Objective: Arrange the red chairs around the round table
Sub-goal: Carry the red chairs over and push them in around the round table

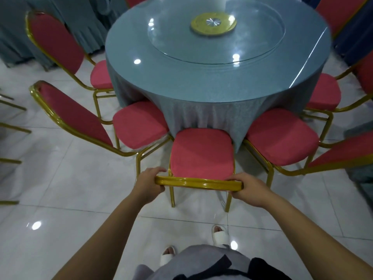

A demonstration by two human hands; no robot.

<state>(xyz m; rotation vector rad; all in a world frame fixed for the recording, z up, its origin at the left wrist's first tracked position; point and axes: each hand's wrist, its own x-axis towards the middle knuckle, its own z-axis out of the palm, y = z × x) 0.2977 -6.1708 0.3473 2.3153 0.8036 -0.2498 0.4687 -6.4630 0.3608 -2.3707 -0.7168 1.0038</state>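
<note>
A red chair with a gold frame stands right in front of me, its seat front against the cloth of the round table. My left hand grips the left end of its gold backrest top. My right hand grips the right end. To its left stand two more red chairs, one near and one farther back. On the right, another red chair sits close beside it, and a further one is tucked behind that.
The table carries a blue cloth, a glass turntable and a gold centre disc. Gold chair legs show at the left edge. Draped blue tables stand at the back left. White glossy tiles cover the floor around my feet.
</note>
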